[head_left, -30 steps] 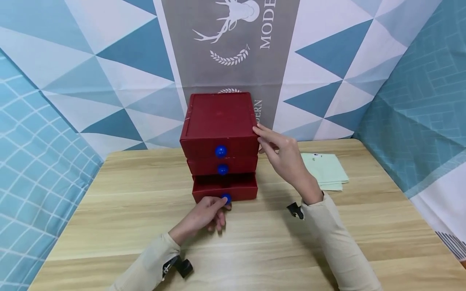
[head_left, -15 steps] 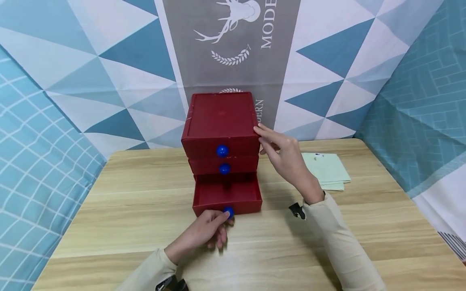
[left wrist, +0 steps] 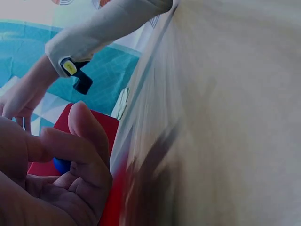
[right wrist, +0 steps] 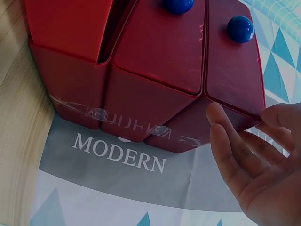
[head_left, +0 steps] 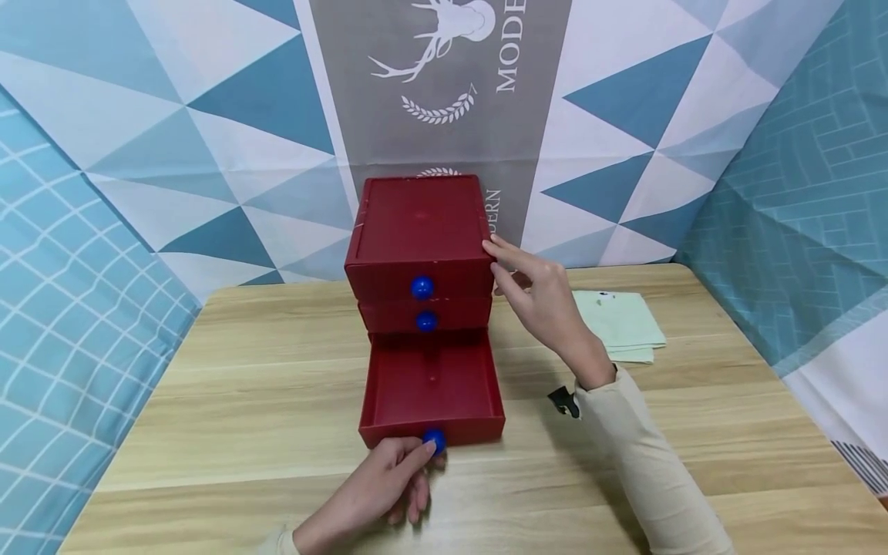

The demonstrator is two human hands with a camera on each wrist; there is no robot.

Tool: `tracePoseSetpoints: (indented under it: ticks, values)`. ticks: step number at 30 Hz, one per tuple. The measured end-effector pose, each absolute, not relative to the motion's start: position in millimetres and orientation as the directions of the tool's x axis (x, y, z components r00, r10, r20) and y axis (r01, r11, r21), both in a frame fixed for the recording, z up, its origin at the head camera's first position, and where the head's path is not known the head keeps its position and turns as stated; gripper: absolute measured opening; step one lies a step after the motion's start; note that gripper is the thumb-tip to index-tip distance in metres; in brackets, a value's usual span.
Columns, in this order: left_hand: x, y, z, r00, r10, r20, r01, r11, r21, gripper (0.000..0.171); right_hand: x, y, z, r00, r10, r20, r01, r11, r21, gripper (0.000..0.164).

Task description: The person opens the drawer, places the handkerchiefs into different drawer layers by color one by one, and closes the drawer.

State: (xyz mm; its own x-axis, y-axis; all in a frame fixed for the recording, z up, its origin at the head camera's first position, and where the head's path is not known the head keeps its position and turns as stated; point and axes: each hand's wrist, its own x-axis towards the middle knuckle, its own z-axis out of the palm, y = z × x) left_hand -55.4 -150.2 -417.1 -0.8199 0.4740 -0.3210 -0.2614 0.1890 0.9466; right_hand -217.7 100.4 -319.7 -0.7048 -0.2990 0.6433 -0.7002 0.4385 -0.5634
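A dark red chest of drawers point(head_left: 419, 220) stands at the back of the table, with three drawers one above another. Its bottom drawer point(head_left: 432, 397) is pulled well out, and nothing lies on its bare floor. My left hand point(head_left: 381, 482) pinches the blue round knob point(head_left: 435, 441) of that drawer between thumb and fingers. My right hand point(head_left: 537, 297) rests its fingertips against the chest's upper right side, as the right wrist view also shows at the top drawer point(right wrist: 233, 70). The upper two drawers are closed, each with a blue knob point(head_left: 422, 287).
A folded pale green cloth point(head_left: 620, 324) lies on the wooden table point(head_left: 264, 408), right of the chest. Patterned blue, white and grey fabric point(head_left: 264, 100) hangs close behind. Clear tape point(right wrist: 127, 125) runs along the chest's side.
My left hand has drawn the bottom drawer out toward me, from slightly open to far out, keeping hold of the knob. My right hand has stayed at the chest's side.
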Motion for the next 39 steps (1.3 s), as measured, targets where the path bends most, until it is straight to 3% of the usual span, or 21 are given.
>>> tracePoseSetpoints:
  ticks: [8, 18, 28, 39]
  values:
    - [-35.9, -150.2, -414.6, -0.781, 0.475, -0.406, -0.378, 0.158, 0.912, 0.042, -216.5, 99.8, -319.5, -0.707, -0.294, 0.643, -0.699, 0.433, -0.569, 0.037]
    - [-24.3, -153.4, -418.0, -0.769, 0.447, -0.457, -0.430, 0.169, 0.887, 0.039, -215.5, 99.6, -321.2, -0.705, -0.294, 0.645, -0.702, 0.419, -0.576, 0.037]
    - [-23.2, -153.9, -428.3, -0.762, 0.505, -0.405, -0.363, 0.185, 0.913, 0.040, -216.1, 101.3, -321.1, -0.689, -0.301, 0.659, -0.715, 0.428, -0.552, 0.039]
    - [-24.5, -149.7, -434.3, -0.771, 0.500, -0.395, -0.361, 0.168, 0.917, 0.039, -213.1, 116.6, -314.6, -0.656, -0.330, 0.679, -0.714, 0.562, -0.417, 0.050]
